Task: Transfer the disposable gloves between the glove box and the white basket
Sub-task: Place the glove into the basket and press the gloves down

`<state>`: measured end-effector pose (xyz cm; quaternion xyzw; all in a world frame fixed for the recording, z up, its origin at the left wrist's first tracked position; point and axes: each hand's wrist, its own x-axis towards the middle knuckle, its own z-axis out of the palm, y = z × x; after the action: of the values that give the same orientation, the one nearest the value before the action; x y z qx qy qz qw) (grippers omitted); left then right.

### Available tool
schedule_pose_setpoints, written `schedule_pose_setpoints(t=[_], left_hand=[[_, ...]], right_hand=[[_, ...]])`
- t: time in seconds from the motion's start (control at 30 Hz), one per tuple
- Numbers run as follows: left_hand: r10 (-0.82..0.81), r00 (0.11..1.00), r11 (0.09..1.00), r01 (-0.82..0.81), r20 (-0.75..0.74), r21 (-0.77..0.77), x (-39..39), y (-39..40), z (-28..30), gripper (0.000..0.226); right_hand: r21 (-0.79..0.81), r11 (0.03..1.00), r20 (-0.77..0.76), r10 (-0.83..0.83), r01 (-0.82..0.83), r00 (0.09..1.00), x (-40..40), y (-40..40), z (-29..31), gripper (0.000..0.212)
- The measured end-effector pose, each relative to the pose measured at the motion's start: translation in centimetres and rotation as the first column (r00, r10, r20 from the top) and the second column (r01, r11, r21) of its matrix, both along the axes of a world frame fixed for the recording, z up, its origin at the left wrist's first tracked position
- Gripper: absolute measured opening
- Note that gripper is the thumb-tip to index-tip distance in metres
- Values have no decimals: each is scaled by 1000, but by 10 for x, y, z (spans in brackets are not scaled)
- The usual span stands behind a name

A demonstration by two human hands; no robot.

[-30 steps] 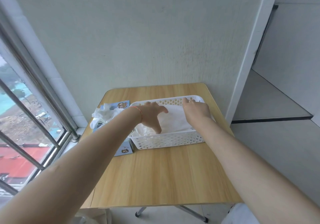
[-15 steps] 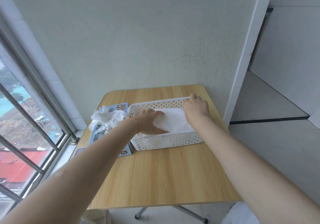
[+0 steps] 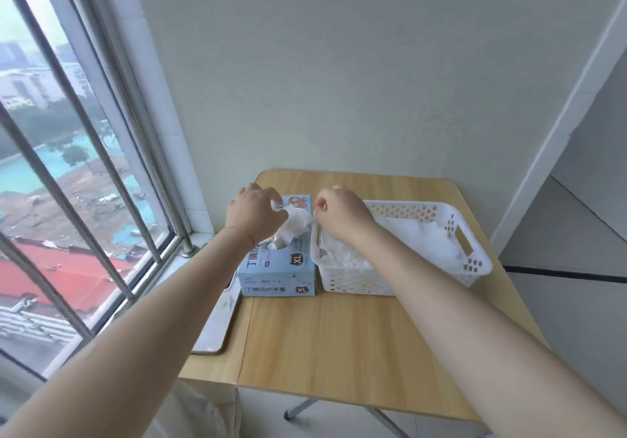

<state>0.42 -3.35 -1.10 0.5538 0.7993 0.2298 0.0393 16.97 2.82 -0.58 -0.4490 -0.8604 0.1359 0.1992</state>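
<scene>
Two hands hover over the far left of the wooden worktop. On it a pale blue glove box (marked XL on its top and front) stands touching the left end of the white basket, which holds a heap of white disposable gloves. More crumpled gloves bulge out of the box's top opening. The left hand, a red thread at its wrist, has fingers curled and pinches this glove bunch above the box. The right hand is curled into a fist just beside it, over the basket's left rim, pinching the same bunch's edge.
</scene>
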Motion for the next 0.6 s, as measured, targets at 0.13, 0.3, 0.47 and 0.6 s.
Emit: schedule_pose_setpoints(t=[0.13,0.3,0.47,0.6], left_hand=[[62,993,996,-56,99,-64,-27,-10,-15,48],[29,972,999,-34,233,19,-40,-17,-27,30],[-89,968,996,78,236,53,-34,-18,-28,15],[-82,958,996,71,276,49,-32,-18,-27,30]], right_hand=[[19,1000,211,-1,-3,977,-34,1,-8,31],[55,996,245,-80,69,966,-46,4,-11,22],[-216,975,-210,-87,41,974,-52,1,11,5],[-327,945,-500,-153,-22,853,-53,-1,31,8]])
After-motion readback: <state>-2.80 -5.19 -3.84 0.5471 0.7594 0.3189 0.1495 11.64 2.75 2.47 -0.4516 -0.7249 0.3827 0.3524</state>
